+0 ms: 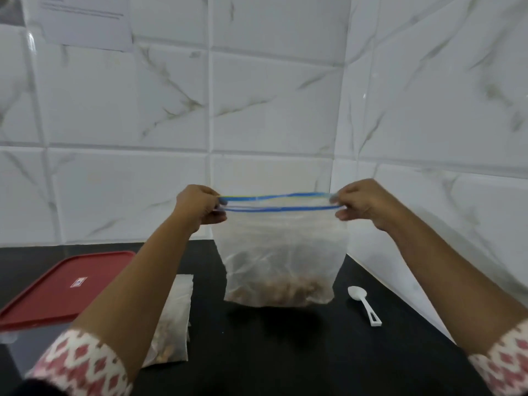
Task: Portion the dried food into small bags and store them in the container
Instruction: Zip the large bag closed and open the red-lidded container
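A large clear zip bag (pixel 281 247) with a blue seal strip hangs above the black counter, brown dried food lying in its bottom. My left hand (pixel 198 205) pinches the left end of the seal and my right hand (pixel 361 202) pinches the right end, stretching the top taut between them. A small clear bag (pixel 174 321) holding some dried food lies flat on the counter, partly under my left forearm. The container (pixel 8 347) with a red lid (pixel 65 287) stands at the left. A white plastic spoon (pixel 364 304) lies to the right of the large bag.
The black counter (pixel 285 352) meets white marble-look tiled walls at the back and on the right, forming a corner behind the bag. A sheet of paper (pixel 85 21) is stuck on the wall at upper left.
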Demonstrator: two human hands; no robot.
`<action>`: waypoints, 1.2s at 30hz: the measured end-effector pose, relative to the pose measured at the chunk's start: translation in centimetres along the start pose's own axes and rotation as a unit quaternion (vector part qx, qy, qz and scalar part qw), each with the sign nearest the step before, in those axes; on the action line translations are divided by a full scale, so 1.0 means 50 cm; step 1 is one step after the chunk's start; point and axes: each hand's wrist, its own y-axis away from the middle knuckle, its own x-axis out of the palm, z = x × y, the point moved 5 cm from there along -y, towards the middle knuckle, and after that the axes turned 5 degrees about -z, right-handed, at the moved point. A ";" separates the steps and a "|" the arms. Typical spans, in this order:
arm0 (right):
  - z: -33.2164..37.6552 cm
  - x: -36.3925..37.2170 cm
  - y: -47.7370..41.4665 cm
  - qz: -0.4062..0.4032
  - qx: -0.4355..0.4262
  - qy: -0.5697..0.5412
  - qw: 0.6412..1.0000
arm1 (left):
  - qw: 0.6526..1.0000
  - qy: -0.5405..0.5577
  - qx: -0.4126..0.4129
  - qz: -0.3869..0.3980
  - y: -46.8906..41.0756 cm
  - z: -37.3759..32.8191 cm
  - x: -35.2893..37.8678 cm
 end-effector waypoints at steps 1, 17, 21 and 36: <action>-0.006 0.008 0.007 0.016 0.022 0.018 0.999 | 0.999 -0.016 -0.017 0.023 0.009 0.003 0.003; 0.018 0.027 -0.004 0.037 0.027 -0.098 0.994 | 1.000 -0.028 -0.013 0.002 -0.023 -0.003 -0.010; 0.009 0.038 -0.026 0.015 0.021 -0.127 0.992 | 0.999 0.026 -0.036 -0.028 -0.054 0.034 0.011; -0.133 0.031 0.048 0.129 -0.023 -0.103 0.986 | 0.985 -0.159 0.054 0.044 0.016 0.148 0.033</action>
